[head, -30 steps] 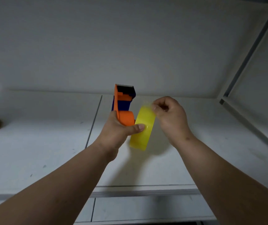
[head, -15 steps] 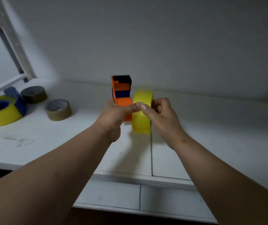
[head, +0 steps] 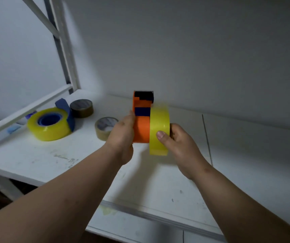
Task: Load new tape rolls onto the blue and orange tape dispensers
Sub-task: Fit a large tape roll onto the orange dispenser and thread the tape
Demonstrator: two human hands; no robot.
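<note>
My left hand (head: 123, 135) grips the orange tape dispenser (head: 140, 128) from its left side and holds it upright above the white table. Its orange hub faces right, and dark blue and black parts show near its top. My right hand (head: 177, 139) holds a yellow tape roll (head: 159, 130) on edge, thumb on its rim, pressed against the dispenser's right side. At the far left the blue tape dispenser (head: 65, 111) lies on the table with a yellow roll (head: 48, 125) on its blue hub.
Two brown tape rolls lie flat on the white table (head: 246, 163): one (head: 82, 108) behind the blue dispenser, one (head: 105, 128) just left of my left hand. A white metal frame post (head: 65, 50) rises at the back left. The table's front edge (head: 158, 214) runs below my forearms.
The camera has swung left, bringing the blue dispenser and brown rolls further into view. My right hand has shifted from pinching the roll's top to holding its right side, roll against the orange dispenser.
</note>
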